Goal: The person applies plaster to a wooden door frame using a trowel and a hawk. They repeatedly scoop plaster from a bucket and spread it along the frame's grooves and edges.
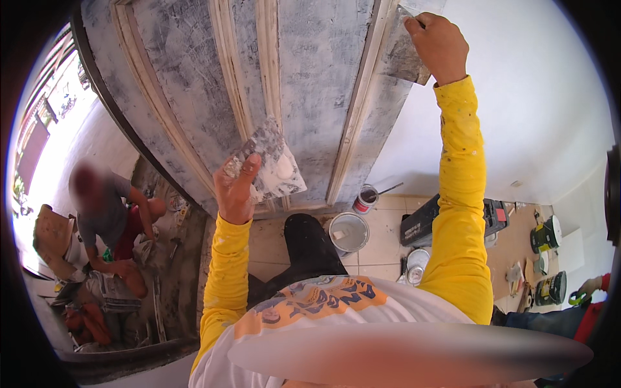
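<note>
My left hand [235,194] grips a flat, putty-smeared plate [264,143], its thumb on top. A lump of white putty [284,166] sits on the plate. Up at the far right, my right hand [441,48] is closed on a wide, stained putty knife [402,57]. Its blade lies against the right edge strip of a panelled door [317,77], beside the raised moulding. Grey and white patches of filler cover the door's panels. The knife's handle is mostly hidden in my fingers.
Below the door stand an open grey bucket [349,233] and a paint can [365,199] with a stick in it. A black case [424,223] and another can [418,260] are right. A person [110,213] crouches at left; another's gloved hand [590,286] shows at right.
</note>
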A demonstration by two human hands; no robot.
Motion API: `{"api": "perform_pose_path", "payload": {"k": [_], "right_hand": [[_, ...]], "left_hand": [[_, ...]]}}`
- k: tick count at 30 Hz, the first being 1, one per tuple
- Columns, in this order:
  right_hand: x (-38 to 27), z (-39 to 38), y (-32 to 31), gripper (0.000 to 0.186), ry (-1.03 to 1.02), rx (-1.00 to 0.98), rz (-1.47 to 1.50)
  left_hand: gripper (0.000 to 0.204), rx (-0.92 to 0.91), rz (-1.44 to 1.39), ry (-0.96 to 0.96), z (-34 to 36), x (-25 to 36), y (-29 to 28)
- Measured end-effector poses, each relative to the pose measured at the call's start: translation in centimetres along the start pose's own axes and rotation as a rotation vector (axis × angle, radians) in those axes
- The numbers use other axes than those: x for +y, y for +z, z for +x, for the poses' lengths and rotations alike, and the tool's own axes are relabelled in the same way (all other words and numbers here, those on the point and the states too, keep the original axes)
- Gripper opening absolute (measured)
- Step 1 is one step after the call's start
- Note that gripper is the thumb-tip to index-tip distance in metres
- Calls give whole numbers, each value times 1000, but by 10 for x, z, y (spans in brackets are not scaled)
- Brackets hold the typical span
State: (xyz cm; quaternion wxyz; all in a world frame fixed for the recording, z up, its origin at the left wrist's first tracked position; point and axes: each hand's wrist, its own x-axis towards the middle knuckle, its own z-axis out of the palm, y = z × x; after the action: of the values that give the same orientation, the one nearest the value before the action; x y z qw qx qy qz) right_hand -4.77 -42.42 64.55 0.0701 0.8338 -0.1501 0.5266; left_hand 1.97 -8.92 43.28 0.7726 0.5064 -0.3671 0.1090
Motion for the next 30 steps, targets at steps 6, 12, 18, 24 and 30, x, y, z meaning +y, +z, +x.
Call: {"api": "perform_pose_path", "payload": {"k": [6,12,18,24,30], "right_hand": [[-8,2,13,32,10,-26,-78],[-10,4,5,35,11,48,-241],[-6,28,-15,32,-53,189,-153],[-7,45,-24,32,-58,142,-133],[-1,59,-20,30,-108,126,-82]], "left_hand": [[27,-14,-22,-80,-2,2,-2],[46,-238,890,572,-4,1,-19],[41,-31,-74,-257,-5,-10,-29],[33,-96,181,90,-4,-17,-26],[45,-217,594,470,-3,-18,-31]]}}
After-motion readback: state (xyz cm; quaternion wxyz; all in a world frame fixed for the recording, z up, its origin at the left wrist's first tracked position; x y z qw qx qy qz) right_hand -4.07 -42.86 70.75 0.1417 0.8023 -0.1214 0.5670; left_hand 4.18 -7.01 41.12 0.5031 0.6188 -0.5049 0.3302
